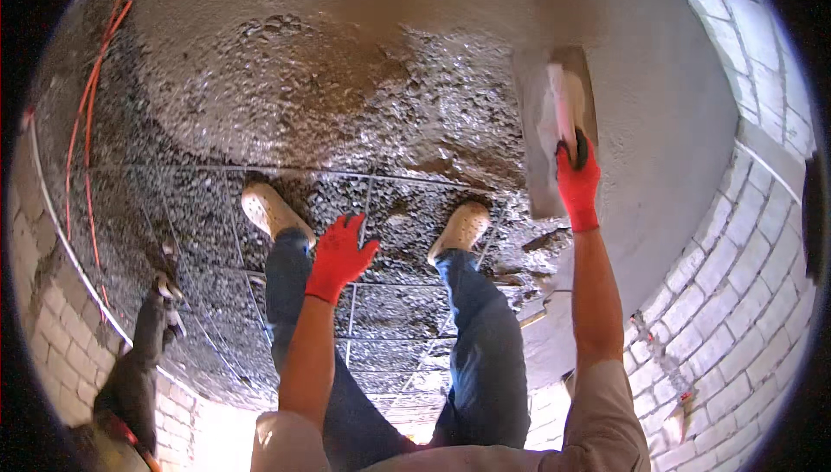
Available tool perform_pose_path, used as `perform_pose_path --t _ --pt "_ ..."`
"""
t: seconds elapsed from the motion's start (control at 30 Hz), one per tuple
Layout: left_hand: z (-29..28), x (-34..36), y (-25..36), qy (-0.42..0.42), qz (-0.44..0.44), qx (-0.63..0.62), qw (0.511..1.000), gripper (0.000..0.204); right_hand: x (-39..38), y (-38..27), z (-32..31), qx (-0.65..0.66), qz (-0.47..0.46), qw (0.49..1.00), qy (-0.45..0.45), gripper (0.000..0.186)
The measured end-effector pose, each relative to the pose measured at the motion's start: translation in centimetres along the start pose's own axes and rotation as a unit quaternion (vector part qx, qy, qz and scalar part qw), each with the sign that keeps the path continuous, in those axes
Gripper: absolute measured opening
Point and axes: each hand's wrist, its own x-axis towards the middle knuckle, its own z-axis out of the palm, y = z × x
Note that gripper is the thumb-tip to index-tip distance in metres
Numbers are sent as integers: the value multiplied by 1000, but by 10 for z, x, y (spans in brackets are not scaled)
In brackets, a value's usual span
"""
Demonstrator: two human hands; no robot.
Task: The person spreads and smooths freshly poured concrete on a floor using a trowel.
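My right hand (576, 177), in a red glove, grips the handle of a long rectangular trowel (547, 197), whose blade rests on wet grey mortar (640, 126) at the right. My left hand (339, 255), also red-gloved, hangs over gravelly mix with its fingers apart and nothing in it. Thin metal mesh (433, 179) crosses the rough mix around my feet, which are in cream perforated clogs (270, 208). Ahead lies a rougher patch of wet mix (329, 82), bordering the smoother surface.
Red tubes (91, 126) run along the left. Another person's legs and dark shoes (147, 342) are at the lower left. Block walls (727, 273) curve along both sides, with a pale pipe or strip (56, 229) along the left one.
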Motion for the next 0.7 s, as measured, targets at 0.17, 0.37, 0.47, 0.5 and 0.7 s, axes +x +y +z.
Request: perform_pose_path --t 0.17,0.37,0.47,0.5,0.7 --pt "-50 -82 69 107 -46 -18 993 58 -25 39 -131 -24 -113 988 -103 43" --pt "-101 -227 102 208 -147 30 966 57 -53 51 -181 -22 -72 968 -240 48" --pt "-123 -291 131 230 -188 10 955 57 -65 62 -200 -27 -120 965 -233 47" --pt "-125 -309 129 216 -233 0 948 58 -68 61 -202 -60 -134 962 -232 46" --pt "-103 -390 91 182 -332 -34 925 61 -94 45 -224 -88 -135 959 -235 43"
